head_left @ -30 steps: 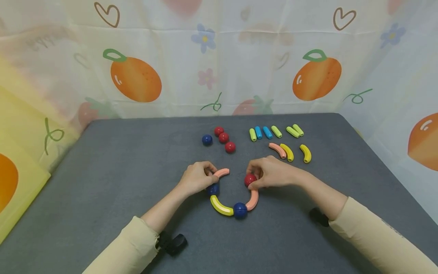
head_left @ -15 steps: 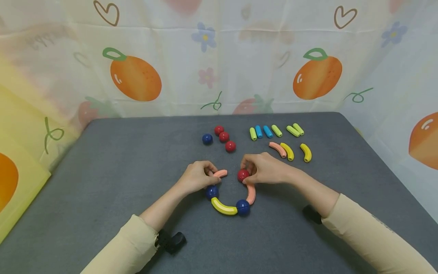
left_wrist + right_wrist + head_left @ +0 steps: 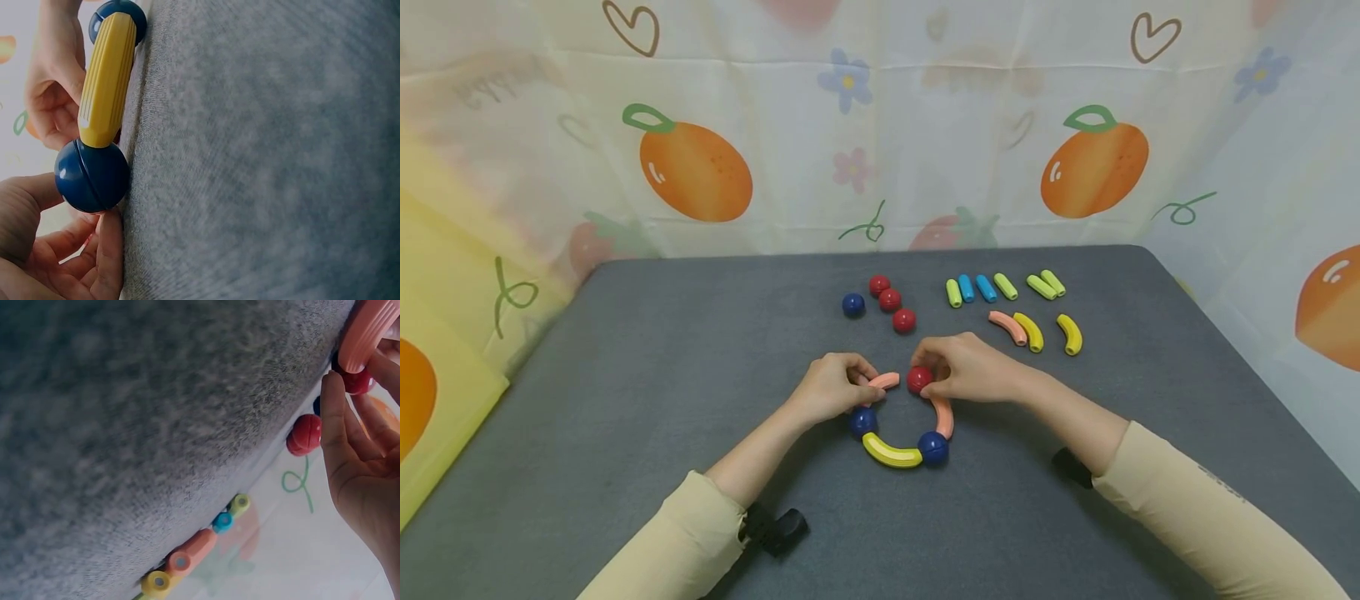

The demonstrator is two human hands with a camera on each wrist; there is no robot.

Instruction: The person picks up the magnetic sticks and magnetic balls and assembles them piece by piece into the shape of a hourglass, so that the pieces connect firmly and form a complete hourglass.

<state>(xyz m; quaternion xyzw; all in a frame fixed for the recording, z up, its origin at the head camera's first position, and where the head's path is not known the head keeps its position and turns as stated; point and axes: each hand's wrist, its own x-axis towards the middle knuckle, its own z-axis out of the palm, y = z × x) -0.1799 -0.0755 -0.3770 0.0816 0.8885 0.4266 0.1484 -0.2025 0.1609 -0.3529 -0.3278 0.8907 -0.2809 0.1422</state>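
Note:
My left hand (image 3: 831,390) pinches a curved pink rod (image 3: 886,381) at the upper left of a ring-like chain. Below it comes a blue ball (image 3: 92,176), joined to a curved yellow rod (image 3: 107,81) that runs to a second blue ball (image 3: 933,448). From there another curved pink rod (image 3: 944,418) rises to a red ball (image 3: 919,380), which my right hand (image 3: 973,368) holds between thumb and fingers. A small gap shows between the red ball and the free end of the left pink rod.
Behind the hands lie a loose blue ball (image 3: 853,305) and several red balls (image 3: 890,300). Farther right are short green rods (image 3: 1005,287), blue rods (image 3: 986,288), a curved pink rod (image 3: 1007,327) and curved yellow rods (image 3: 1070,334). A printed curtain (image 3: 895,125) hangs behind the table (image 3: 700,333).
My right hand has moved left with the red ball, swinging the right pink rod inward and narrowing the gap to the left pink rod. My left hand has stayed nearly still.

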